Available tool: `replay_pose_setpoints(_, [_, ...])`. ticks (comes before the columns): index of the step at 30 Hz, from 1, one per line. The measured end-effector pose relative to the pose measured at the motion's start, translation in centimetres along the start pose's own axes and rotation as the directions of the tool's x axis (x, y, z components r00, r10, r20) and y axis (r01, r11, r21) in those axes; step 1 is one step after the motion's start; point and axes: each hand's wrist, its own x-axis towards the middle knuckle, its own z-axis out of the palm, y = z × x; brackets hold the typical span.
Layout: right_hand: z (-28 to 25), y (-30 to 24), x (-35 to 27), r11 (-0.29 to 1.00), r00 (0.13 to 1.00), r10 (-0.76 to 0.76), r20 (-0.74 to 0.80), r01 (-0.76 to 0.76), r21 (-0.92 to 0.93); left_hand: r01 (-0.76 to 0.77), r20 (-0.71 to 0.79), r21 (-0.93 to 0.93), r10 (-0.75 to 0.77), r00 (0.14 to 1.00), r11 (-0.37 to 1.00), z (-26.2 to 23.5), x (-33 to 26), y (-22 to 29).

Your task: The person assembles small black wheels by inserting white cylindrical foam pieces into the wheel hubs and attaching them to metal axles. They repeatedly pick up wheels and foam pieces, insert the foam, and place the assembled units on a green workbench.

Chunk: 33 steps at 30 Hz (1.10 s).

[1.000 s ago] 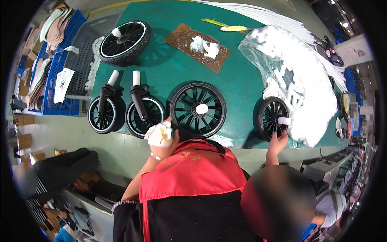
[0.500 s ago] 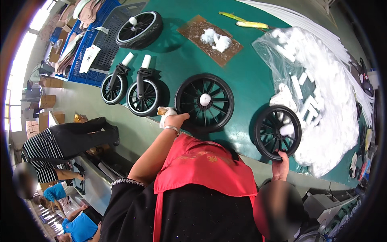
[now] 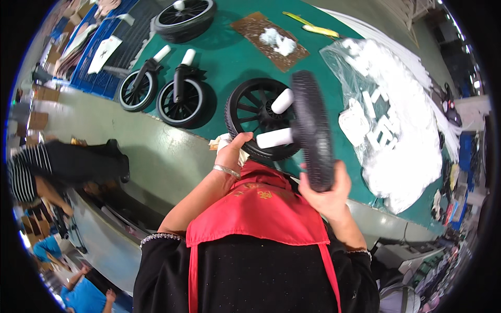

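My left hand (image 3: 229,154) is closed on a crumpled white cloth (image 3: 244,157), its thumb against the near rim of a black spoked wheel (image 3: 243,109). That wheel lies on the green table, with a white sleeve (image 3: 282,101) sticking up from its hub. My right hand (image 3: 330,194) grips a second black wheel (image 3: 315,130) by its lower tread. This wheel stands on edge in the air, and a white sleeve (image 3: 275,138) on its axle points left over the lying wheel. The held wheel covers the right part of the lying one.
Two forked caster wheels (image 3: 180,101) stand at the left table edge, near a larger wheel (image 3: 185,21). A brown board (image 3: 266,39) bears white fluff. To the right lies a clear bag (image 3: 402,151) of white sleeves. Blue crates (image 3: 94,78) and co-workers (image 3: 62,167) are at left.
My right hand has brought its wheel left from beside the bag and turned it edge-on, sleeve toward the lying wheel. The left hand stays at the lying wheel's rim. The view has shifted.
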Motion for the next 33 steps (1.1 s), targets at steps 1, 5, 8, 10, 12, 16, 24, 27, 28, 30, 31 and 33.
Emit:
replay_pose_setpoints(1, [1.3,-1.0,0.7,0.99,0.99,-0.122,0.064,0.127,-0.068,-0.069,-0.022,0.005,0.069,0.997,0.998,0.2,-1.7,0.8])
replay_pose_setpoints(5, [6.6,-4.7,1.4,0.941,0.937,-0.254,0.24,0.297,-0.164,-0.321,-0.114,0.118,0.334,0.936,0.94,-4.3,-4.6,3.2])
replay_pose_setpoints(8, [9.5,-8.4,2.3,0.908,0.848,-0.341,0.406,0.409,-0.092,-0.417,-0.166,0.05,0.419,0.893,0.907,-9.8,-5.0,4.4])
replay_pose_setpoints(10, [11.5,-9.8,2.0,0.873,0.751,-0.429,0.502,0.488,0.014,-0.507,-0.209,-0.031,0.491,0.846,0.861,-13.5,-4.1,4.4])
replay_pose_setpoints(12, [13.6,-12.0,1.5,0.838,0.683,-0.505,0.528,0.534,0.111,-0.598,-0.142,-0.061,0.586,0.797,0.799,-16.3,-4.7,5.4])
replay_pose_setpoints(16, [16.0,-16.0,1.6,0.832,0.486,-0.548,0.681,0.402,0.383,-0.497,0.077,-0.289,0.538,0.84,0.818,-21.9,-4.9,6.0])
replay_pose_setpoints(24, [18.5,-16.8,1.3,0.701,0.336,-0.649,0.682,0.614,0.364,-0.367,-0.02,-0.31,0.379,0.925,0.877,-23.9,-4.4,4.7])
replay_pose_setpoints(27, [17.0,-16.0,2.1,0.703,0.349,-0.626,0.698,0.64,0.31,-0.309,0.015,-0.406,0.344,0.939,0.86,-23.0,-4.8,4.7])
replay_pose_setpoints(28, [16.9,-15.9,2.3,0.685,0.306,-0.643,0.702,0.64,0.348,-0.284,0.029,-0.426,0.327,0.944,0.859,-22.8,-5.0,4.6])
replay_pose_setpoints(30, [16.5,-15.6,2.8,0.653,0.251,-0.646,0.721,0.671,0.351,-0.251,0.048,-0.477,0.31,0.95,0.842,-21.5,-4.9,3.9])
replay_pose_setpoints(31, [16.4,-15.5,3.0,0.637,0.225,-0.647,0.728,0.685,0.354,-0.238,0.048,-0.507,0.303,0.952,0.829,-21.0,-4.9,3.7])
replay_pose_setpoints(33, [16.1,-14.5,3.6,0.721,0.266,-0.569,0.778,0.616,0.317,-0.239,0.013,-0.526,0.289,0.957,0.816,-20.3,-4.6,3.2])
